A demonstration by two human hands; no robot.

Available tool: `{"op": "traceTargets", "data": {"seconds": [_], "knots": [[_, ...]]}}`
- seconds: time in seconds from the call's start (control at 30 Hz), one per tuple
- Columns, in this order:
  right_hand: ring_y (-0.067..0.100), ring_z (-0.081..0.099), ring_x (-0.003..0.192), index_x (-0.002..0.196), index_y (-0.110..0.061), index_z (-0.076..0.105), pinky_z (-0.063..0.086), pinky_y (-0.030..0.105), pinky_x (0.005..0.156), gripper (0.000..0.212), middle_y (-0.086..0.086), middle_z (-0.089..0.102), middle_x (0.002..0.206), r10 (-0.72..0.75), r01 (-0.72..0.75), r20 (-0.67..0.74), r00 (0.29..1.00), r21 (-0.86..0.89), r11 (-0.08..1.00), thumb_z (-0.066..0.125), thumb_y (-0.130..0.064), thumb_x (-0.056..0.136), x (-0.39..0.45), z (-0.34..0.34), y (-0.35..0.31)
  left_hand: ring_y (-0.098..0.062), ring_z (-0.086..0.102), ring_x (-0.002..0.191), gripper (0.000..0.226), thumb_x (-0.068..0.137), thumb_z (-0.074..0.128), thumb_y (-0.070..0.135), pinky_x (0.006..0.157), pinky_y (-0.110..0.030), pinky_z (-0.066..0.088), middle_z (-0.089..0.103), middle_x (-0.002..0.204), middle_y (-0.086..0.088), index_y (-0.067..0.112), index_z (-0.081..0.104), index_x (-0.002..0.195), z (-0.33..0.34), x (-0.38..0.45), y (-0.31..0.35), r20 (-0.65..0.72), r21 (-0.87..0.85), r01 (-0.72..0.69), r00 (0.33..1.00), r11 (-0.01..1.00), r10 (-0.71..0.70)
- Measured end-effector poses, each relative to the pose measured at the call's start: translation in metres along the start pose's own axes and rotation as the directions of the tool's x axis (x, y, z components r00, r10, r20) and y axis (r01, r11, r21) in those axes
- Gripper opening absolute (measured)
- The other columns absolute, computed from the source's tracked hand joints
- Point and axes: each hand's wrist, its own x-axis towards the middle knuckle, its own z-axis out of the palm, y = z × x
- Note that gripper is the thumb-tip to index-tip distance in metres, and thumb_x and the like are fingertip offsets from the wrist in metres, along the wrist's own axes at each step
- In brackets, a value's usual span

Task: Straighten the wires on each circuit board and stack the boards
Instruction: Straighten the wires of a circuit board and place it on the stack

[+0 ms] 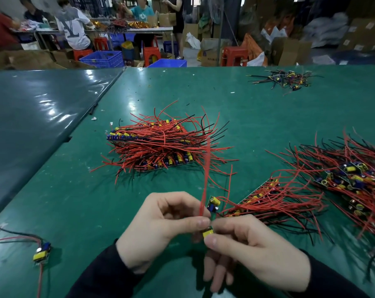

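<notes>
Boards with red and black wires cover the green worktop (pixel 257 117) in three heaps: a big layered stack (pixel 154 145) in the middle, a loose tangled pile (pixel 345 175) at the right edge, and a neater row (pixel 266 203) lying just right of the hands, its wires fanning out to the right. A small far pile (pixel 287 79) sits well apart at the back, and a single stray board (pixel 42 251) lies near the left edge. Between the hands, held above the worktop, is the board in hand (pixel 211 211), its long axis running up and away from the person, tilted a little right, with the yellow part (pixel 208 232) nearest the body. Its red wire (pixel 206 175) rises almost upright from the left fingertips, blurred, leaning slightly right. The left hand (pixel 160 229) pinches that wire low down; the right hand (pixel 253 248) pinches the board at its near end. To straighten well, I judge the right grip should hold the board firmly while the left draws along the wire from root to tip, with a light pull so the solder joint is not strained.
</notes>
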Motion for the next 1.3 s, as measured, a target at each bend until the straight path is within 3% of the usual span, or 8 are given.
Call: {"op": "traceTargets", "data": {"seconds": [0.17,0.47,0.67,0.83,0.9,1.03,1.13,1.3], "knots": [[0.014,0.068,0.062,0.102,-0.01,0.055,0.047,0.019,0.052,0.021,0.007,0.07,0.076,-0.028,0.01,0.119,0.993,0.152,0.988,0.043,-0.025,0.095,-0.004,0.0,-0.01,-0.016,0.064,0.062,0.036,0.042,0.094,0.024,0.06,-0.021,0.052,0.066,0.068,-0.01,0.01,0.071,0.067,-0.004,-0.001,-0.001,0.032,-0.225,0.047,0.999,0.973,-0.041],[0.009,0.057,0.047,0.079,-0.023,0.065,0.045,0.02,0.049,0.022,-0.002,0.066,0.059,-0.046,0.01,0.15,0.988,0.228,0.974,0.049,-0.035,0.086,-0.004,0.0,-0.014,-0.012,0.064,0.052,0.037,0.035,0.096,0.021,0.049,-0.019,0.05,0.067,0.06,-0.006,0.016,0.072,0.064,0.009,-0.003,-0.001,0.063,-0.383,0.087,0.996,0.92,-0.068],[0.012,0.062,0.048,0.082,-0.018,0.055,0.041,0.019,0.044,0.022,0.003,0.066,0.061,-0.094,0.087,0.044,0.995,0.145,0.986,0.046,-0.034,0.094,-0.002,0.004,-0.006,-0.016,0.061,0.048,0.038,0.03,0.093,0.015,0.046,-0.02,0.049,0.065,0.055,-0.009,0.012,0.07,0.06,0.019,0.0,-0.005,-0.215,-0.3,-0.054,0.976,0.952,-0.012],[0.021,0.06,0.045,0.086,-0.01,0.053,0.044,0.021,0.043,0.025,0.01,0.065,0.058,-0.066,0.052,-0.134,0.989,-0.105,0.993,0.048,-0.033,0.094,0.001,0.008,0.006,-0.013,0.06,0.048,0.023,0.044,0.083,-0.002,0.047,-0.018,0.046,0.064,0.052,-0.008,0.007,0.065,0.054,0.025,0.001,-0.012,-0.392,0.005,-0.115,0.913,0.993,0.108],[0.022,0.06,0.044,0.088,-0.004,0.052,0.041,0.022,0.041,0.03,0.011,0.065,0.057,-0.044,0.028,-0.144,0.989,-0.107,0.994,0.047,-0.033,0.095,0.002,0.007,0.007,-0.012,0.059,0.048,0.028,0.038,0.088,0.005,0.046,-0.018,0.046,0.065,0.053,-0.009,0.006,0.066,0.056,0.024,0.003,-0.014,-0.409,0.039,-0.08,0.908,0.996,0.089],[0.014,0.058,0.039,0.091,-0.008,0.054,0.036,0.021,0.038,0.024,0.008,0.062,0.053,0.052,-0.047,-0.037,0.998,0.142,0.989,0.045,-0.03,0.086,0.003,0.007,-0.001,-0.014,0.054,0.043,0.026,0.045,0.078,0.011,0.045,-0.019,0.046,0.061,0.054,-0.008,0.01,0.075,0.071,0.014,0.008,-0.01,-0.249,-0.22,0.061,0.961,0.974,-0.117],[0.007,0.051,0.038,0.087,-0.012,0.059,0.037,0.017,0.038,0.02,0.016,0.045,0.05,0.016,-0.008,-0.066,0.998,0.116,0.993,0.048,-0.028,0.083,0.003,0.005,-0.002,-0.013,0.058,0.047,0.027,0.043,0.076,0.011,0.049,-0.019,0.049,0.065,0.059,-0.011,0.009,0.076,0.07,0.007,0.007,-0.008,-0.184,-0.289,0.117,0.967,0.95,-0.175],[0.019,0.059,0.04,0.077,-0.023,0.053,0.035,0.018,0.037,0.027,0.018,0.061,0.055,0.013,-0.008,-0.118,0.993,0.046,0.999,0.04,-0.026,0.101,0.002,0.008,0.004,-0.013,0.059,0.048,0.016,0.05,0.079,0.007,0.051,-0.019,0.049,0.066,0.056,-0.01,0.007,0.076,0.065,0.011,0.006,-0.011,-0.301,-0.035,-0.063,0.952,0.997,0.049]]}}
